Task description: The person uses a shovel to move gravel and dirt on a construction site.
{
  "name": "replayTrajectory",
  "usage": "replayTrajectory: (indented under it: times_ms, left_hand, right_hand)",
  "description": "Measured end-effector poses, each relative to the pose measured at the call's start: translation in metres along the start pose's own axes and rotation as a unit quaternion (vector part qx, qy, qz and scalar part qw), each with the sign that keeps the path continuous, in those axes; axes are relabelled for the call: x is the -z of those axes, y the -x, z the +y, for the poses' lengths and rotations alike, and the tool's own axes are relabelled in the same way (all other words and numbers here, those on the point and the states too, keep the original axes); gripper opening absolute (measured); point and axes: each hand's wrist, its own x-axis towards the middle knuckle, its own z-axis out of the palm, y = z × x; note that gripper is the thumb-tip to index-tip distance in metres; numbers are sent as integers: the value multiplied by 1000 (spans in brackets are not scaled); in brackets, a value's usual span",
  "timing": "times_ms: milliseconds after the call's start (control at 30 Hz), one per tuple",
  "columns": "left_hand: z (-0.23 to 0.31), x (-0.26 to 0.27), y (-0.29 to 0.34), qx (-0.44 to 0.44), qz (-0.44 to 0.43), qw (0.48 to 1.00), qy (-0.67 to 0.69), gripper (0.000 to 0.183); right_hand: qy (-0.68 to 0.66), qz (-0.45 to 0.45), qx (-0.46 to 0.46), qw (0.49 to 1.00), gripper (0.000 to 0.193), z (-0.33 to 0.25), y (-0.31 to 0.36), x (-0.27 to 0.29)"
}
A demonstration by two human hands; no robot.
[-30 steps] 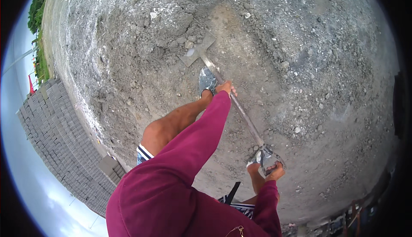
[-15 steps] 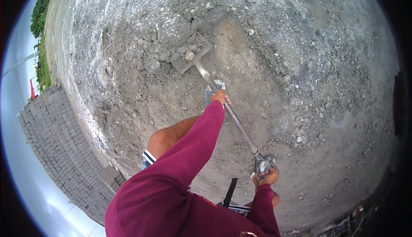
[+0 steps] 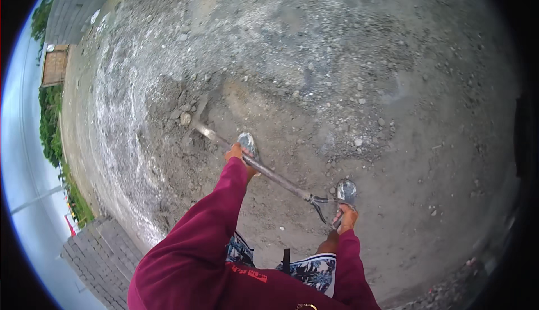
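Observation:
A long-handled shovel (image 3: 275, 178) slants across the middle, its blade end far left and its forked grip near right. Around the lower shaft, my left hand (image 3: 236, 153) is closed. My right hand (image 3: 347, 218) is closed on the grip at the shaft's upper end. The blade (image 3: 203, 106) lies against a heap of loose grey soil (image 3: 164, 99) and is seen partly edge-on. Beside it, where shaft and blade meet, sits a pale stone (image 3: 185, 119). How much soil the blade bears is hard to tell.
My shoes stand on the gravelly ground, one (image 3: 247, 145) beside the shaft, the other (image 3: 346, 190) beyond the grip. A shallow brownish hollow (image 3: 240, 98) lies right of the blade. Stacks of grey blocks rise at lower left (image 3: 104, 256) and upper left (image 3: 78, 8).
The view has shifted, so the heap and hollow appear further left and lower. Both hands keep their hold on the shovel. Its blade has tilted, and both shoes now show more plainly.

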Motion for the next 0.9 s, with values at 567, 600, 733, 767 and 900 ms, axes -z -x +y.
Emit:
replayTrajectory:
  times_ms: [567, 600, 733, 767, 900]
  left_hand:
    - [-299, -318, 659, -188, -596, 705, -335, 25]
    - [-299, -333, 695, -221, -626, 664, -344, 27]
    - [-323, -330, 764, -148, -644, 624, -416, 33]
    - [-328, -319, 762, -131, -637, 624, -434, 33]
    - [-360, -222, 666, -10, -553, 716, -427, 35]
  right_hand:
    - [-611, 21, 65, 789, 17, -97, 292, 337]
    - [-632, -26, 121, 765, 19, -149, 302, 319]
    - [-662, -80, 223, 711, 32, -254, 326, 297]
    - [-656, -61, 222, 719, 32, -250, 343, 299]
    - [-584, -39, 179, 791, 30, -165, 358, 318]
